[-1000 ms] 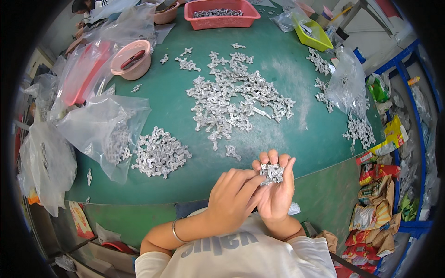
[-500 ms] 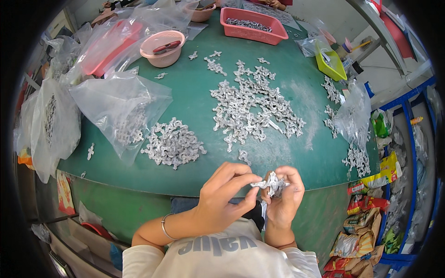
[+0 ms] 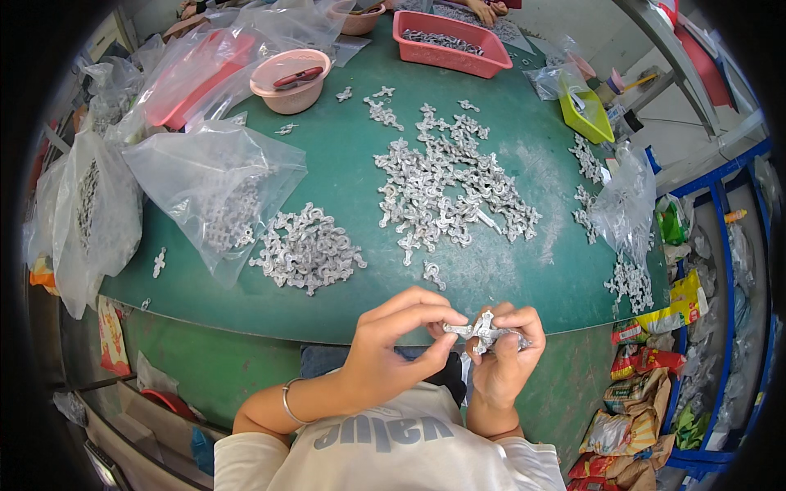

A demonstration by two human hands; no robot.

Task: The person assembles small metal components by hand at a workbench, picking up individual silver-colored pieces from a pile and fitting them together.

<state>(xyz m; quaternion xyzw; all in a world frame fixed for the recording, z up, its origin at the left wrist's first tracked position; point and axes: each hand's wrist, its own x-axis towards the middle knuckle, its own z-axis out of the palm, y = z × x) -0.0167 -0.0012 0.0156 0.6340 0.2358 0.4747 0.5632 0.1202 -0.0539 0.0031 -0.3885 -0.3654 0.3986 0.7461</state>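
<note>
Over the table's front edge, my right hand (image 3: 509, 356) grips a small grey metal casting (image 3: 485, 334) with branching arms; it may be more than one piece. My left hand (image 3: 401, 340) pinches the casting's left arm between thumb and fingers. Straight ahead on the green table (image 3: 344, 164) lies a wide, loose pile of similar castings (image 3: 450, 184). A tighter heap of castings (image 3: 307, 250) sits to the left. One single casting (image 3: 434, 274) lies just beyond my hands.
Clear plastic bags (image 3: 217, 184) with castings lie at left. Behind stand a pink bowl (image 3: 288, 92) holding a red-handled tool, a red tray (image 3: 454, 57) of parts and a yellow-green basket (image 3: 588, 123). Another person's hand (image 3: 489, 11) shows at the far edge. Blue shelving (image 3: 725, 221) stands right.
The held casting has turned between my hands, and my right fingers have shifted around it. My left hand keeps its pinch. The far person's hand has moved slightly.
</note>
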